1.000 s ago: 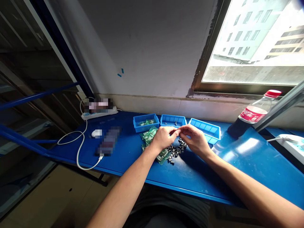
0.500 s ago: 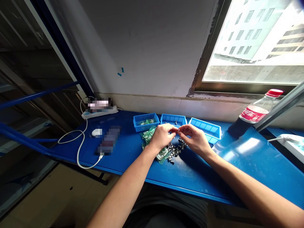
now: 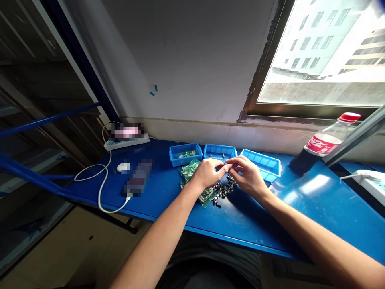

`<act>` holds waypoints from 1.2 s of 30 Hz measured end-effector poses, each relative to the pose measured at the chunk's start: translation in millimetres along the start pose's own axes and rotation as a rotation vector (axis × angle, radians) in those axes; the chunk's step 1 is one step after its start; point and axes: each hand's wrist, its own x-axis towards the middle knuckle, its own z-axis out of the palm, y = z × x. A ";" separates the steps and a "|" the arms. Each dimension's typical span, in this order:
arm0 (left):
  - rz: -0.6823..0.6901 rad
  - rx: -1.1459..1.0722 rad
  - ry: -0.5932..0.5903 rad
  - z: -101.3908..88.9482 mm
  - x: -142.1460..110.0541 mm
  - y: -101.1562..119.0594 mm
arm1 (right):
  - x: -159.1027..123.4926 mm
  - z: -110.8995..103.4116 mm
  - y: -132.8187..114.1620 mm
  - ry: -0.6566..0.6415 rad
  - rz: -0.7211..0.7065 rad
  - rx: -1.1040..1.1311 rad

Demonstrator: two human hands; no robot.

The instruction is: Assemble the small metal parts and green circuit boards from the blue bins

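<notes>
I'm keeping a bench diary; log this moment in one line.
left hand, right hand: close together by metal parts | near left hand: green pieces | behind: blue trays | anything held: unclear

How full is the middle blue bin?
Nearly empty, as far as shows: the bin has only a couple of small parts in it.

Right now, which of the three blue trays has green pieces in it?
The left tray, farthest from the bottle. The middle tray shows just a few small parts, and no green shows in the right tray.

flat pieces [image 3: 189,171]: green | parts [image 3: 223,191]: black-silver | trays [image 3: 187,161]: blue | cap [image 3: 349,117]: red
</notes>
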 end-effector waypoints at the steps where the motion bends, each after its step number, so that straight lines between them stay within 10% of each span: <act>1: 0.002 -0.012 -0.006 -0.3 0.1 -0.5 | -0.2 -0.6 -0.4 0.003 -0.013 0.002; 36: -0.153 -0.126 0.117 -0.6 1.8 0.9 | -2.0 2.8 4.8 0.083 0.167 0.202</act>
